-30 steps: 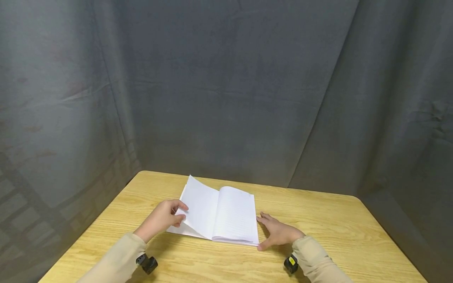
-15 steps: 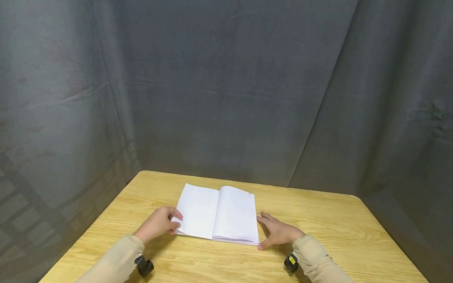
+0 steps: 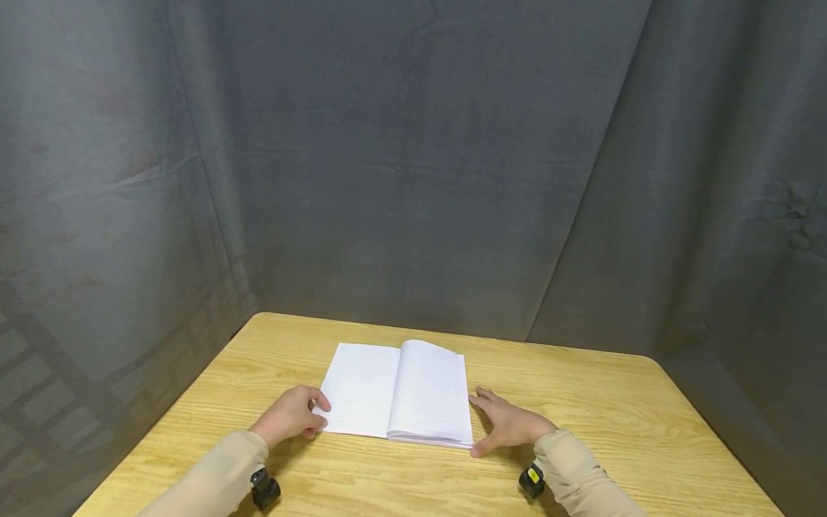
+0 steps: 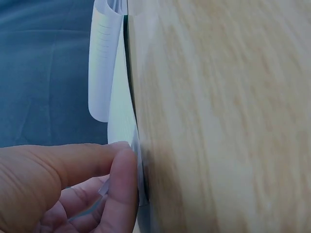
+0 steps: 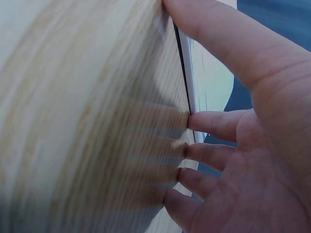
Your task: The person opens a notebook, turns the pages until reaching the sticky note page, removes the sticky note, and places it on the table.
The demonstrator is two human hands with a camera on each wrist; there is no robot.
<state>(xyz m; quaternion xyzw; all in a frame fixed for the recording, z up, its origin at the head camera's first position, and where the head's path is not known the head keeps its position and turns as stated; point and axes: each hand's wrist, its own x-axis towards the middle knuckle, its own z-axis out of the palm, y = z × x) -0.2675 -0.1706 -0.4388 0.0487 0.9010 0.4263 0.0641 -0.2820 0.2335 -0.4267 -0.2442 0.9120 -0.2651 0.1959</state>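
A notebook (image 3: 431, 395) lies spread on the wooden table, its white pages faintly ruled. The right-hand stack bulges near the spine, while the left page (image 3: 362, 388) lies almost flat. My left hand (image 3: 292, 415) pinches the outer edge of that left page near its lower corner. In the left wrist view the thumb and forefinger meet on the paper (image 4: 121, 114), and a bit of its edge shows behind them. My right hand (image 3: 512, 424) rests with fingers spread at the notebook's right edge. Its fingertips (image 5: 197, 120) stand on the table along that edge, the thumb at the lower corner.
The wooden table (image 3: 620, 416) reaches well past the notebook on both sides. Dark grey curtains (image 3: 413, 179) hang behind and beside it. A black wrist camera (image 3: 265, 490) sits on the left sleeve, another camera (image 3: 532, 481) on the right one.
The left page, raised at its far corner a second ago, has come down flat to the left. My left hand has moved down and slightly left with it. The right hand has stayed put.
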